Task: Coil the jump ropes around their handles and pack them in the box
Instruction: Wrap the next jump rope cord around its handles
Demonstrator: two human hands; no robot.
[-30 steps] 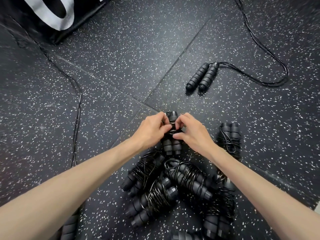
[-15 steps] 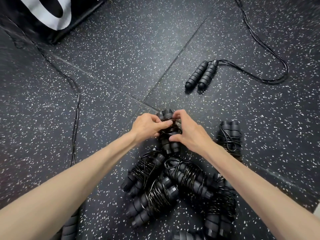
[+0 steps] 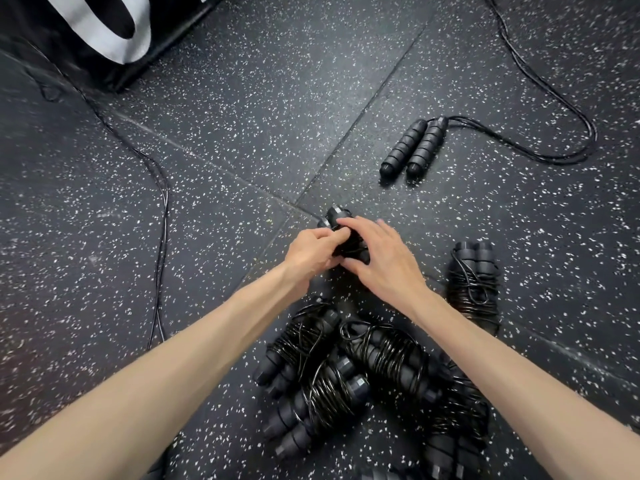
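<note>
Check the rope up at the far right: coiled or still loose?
Loose: its handles lie side by side, bare, cord trailing across the floor.

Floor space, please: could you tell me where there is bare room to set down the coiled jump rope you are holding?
Bare speckled rubber floor lies between the loose black cord on the left and the uncoiled black rope's ribbed handles. The pile of coiled black ropes under the forearms is crowded.

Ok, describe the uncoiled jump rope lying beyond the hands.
The uncoiled jump rope is all black. Its two ribbed, foam-like handles lie side by side, touching, flat on the speckled floor, slanting toward upper right. A thin cord leaves their far ends, loops right and runs off the top edge. Nothing else touches it; both hands are nearer the camera.
</note>
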